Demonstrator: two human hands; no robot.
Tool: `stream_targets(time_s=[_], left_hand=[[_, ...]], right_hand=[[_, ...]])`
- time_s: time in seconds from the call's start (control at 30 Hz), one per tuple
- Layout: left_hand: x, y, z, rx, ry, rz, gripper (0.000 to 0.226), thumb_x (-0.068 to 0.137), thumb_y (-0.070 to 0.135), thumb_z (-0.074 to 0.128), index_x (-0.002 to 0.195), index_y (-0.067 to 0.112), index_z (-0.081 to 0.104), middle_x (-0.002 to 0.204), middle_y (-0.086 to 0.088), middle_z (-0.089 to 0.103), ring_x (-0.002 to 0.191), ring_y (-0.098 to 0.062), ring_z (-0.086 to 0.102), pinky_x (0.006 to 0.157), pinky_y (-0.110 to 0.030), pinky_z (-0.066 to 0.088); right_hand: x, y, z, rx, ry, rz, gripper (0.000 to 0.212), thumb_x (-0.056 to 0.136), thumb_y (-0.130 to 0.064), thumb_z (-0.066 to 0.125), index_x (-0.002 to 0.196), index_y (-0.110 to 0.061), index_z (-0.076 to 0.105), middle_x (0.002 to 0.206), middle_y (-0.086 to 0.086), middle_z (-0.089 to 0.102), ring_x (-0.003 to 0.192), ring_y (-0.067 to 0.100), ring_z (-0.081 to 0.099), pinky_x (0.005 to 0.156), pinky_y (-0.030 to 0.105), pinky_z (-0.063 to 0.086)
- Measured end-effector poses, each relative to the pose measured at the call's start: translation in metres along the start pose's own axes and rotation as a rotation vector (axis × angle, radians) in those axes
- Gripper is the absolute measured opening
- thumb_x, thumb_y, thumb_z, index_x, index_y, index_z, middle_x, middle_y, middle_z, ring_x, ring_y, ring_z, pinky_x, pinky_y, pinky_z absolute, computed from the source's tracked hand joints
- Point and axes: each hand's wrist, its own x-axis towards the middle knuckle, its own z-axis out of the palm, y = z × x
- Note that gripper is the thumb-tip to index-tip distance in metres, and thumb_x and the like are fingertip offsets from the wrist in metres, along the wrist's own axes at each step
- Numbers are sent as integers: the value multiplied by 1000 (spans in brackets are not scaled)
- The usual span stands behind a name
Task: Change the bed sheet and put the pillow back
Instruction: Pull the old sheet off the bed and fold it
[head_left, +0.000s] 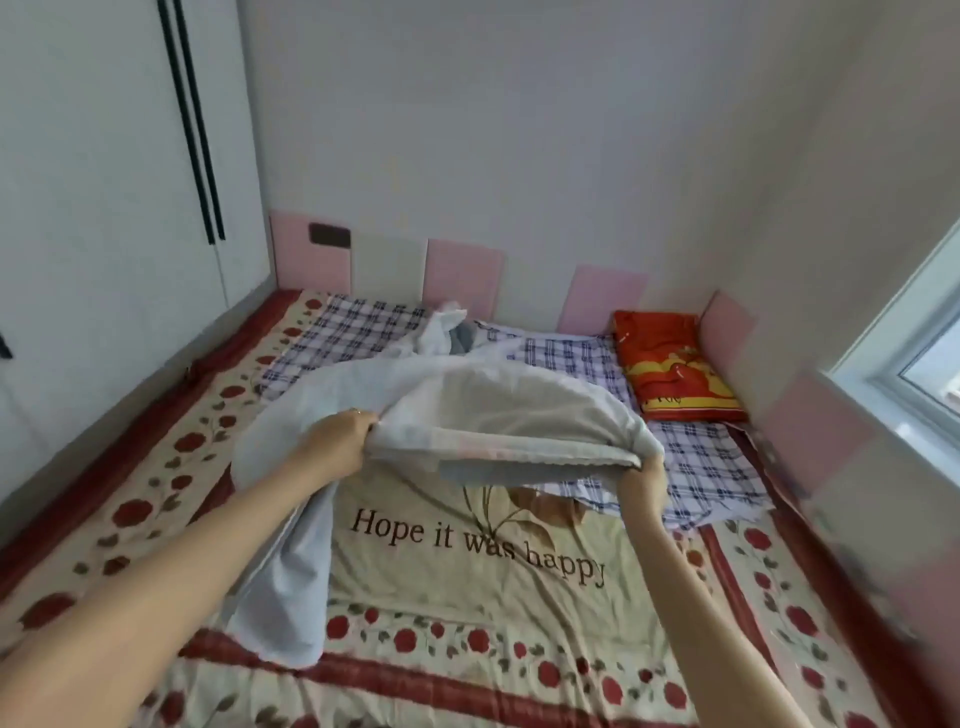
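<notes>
A pale grey-white sheet (498, 410) is lifted above the bed, its near edge stretched between both hands. My left hand (337, 441) grips the left end of that edge, and my right hand (644, 480) grips the right end. A loose part of the sheet hangs down by my left forearm. Under it lies a cream bed cover with red roses and the words "Hope it was happy" (467, 566). A blue-and-white checked sheet (701, 457) is spread over the far part of the bed. A red and yellow pillow (675, 364) lies at the far right corner.
Pink and white padded panels (462, 275) line the walls around the bed. A white wardrobe with black handles (104, 182) stands on the left. A window (924, 332) is on the right. A crumpled white and grey cloth (452, 332) lies near the head of the bed.
</notes>
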Motion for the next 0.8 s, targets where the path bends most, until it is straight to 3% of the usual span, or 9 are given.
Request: stream_targets(time_s=[0.1, 0.2, 0.27, 0.37, 0.43, 0.5, 0.57, 0.7, 0.8], left_hand=[[-41, -11, 61, 86, -285, -46, 28, 83, 2, 51, 109, 11, 56, 105, -5, 57, 90, -22, 57, 67, -25, 39], [-78, -24, 113, 105, -476, -107, 37, 85, 6, 50, 121, 13, 53, 119, -6, 55, 95, -22, 59, 75, -28, 47], [-103, -31, 139, 106, -589, -139, 36, 86, 8, 50, 122, 11, 53, 120, -8, 53, 94, -23, 58, 76, -29, 46], [-137, -38, 171, 217, -781, -128, 24, 85, 11, 51, 108, 8, 58, 111, -10, 58, 86, -22, 57, 73, -31, 46], [-153, -39, 187, 312, -907, -103, 24, 84, 12, 52, 106, 6, 60, 110, -12, 62, 94, -25, 61, 75, -30, 49], [-159, -36, 196, 364, -1050, -50, 27, 83, 16, 55, 107, 3, 62, 107, -13, 63, 95, -26, 62, 75, -30, 49], [-160, -34, 204, 377, -1267, -25, 33, 81, 26, 61, 107, 6, 64, 98, -9, 61, 85, -23, 59, 70, -30, 46], [-171, -44, 222, 264, -1699, -231, 30, 79, 36, 67, 103, 17, 64, 98, -2, 57, 82, -15, 53, 72, -26, 42], [-168, -58, 230, 227, -1856, -249, 43, 80, 39, 69, 114, 14, 60, 107, -8, 57, 91, -18, 57, 72, -27, 41]], right_hand=[[-51, 91, 0, -92, -54, 152, 58, 63, -2, 38, 114, -23, 55, 103, 7, 65, 90, 27, 62, 69, 37, 54], [-92, 131, -8, -267, -87, 299, 39, 76, 4, 40, 106, -14, 55, 98, 13, 65, 83, 30, 60, 57, 30, 45], [-108, 149, -15, -494, -197, 405, 34, 83, 1, 39, 114, -7, 52, 103, 17, 62, 88, 33, 60, 58, 30, 41], [-133, 178, -29, -805, -532, 535, 25, 91, -9, 36, 108, -4, 54, 105, 15, 60, 100, 31, 58, 75, 31, 39], [-156, 191, -40, -981, -816, 598, 21, 96, -13, 34, 83, -10, 51, 83, 4, 51, 85, 22, 53, 79, 27, 34], [-171, 198, -48, -1093, -1009, 691, 20, 96, -16, 32, 81, -13, 44, 69, 0, 38, 61, 14, 39, 68, 25, 38], [-181, 196, -56, -1179, -1180, 852, 18, 94, -14, 36, 77, -11, 43, 64, 2, 38, 52, 13, 35, 47, 23, 36], [-199, 204, -75, -1232, -1316, 1113, 31, 90, -23, 48, 63, -15, 36, 52, 1, 37, 47, 13, 32, 43, 21, 31], [-211, 229, -75, -1068, -1026, 1446, 34, 90, -25, 51, 63, -15, 32, 44, 2, 30, 44, 14, 28, 40, 19, 32]])
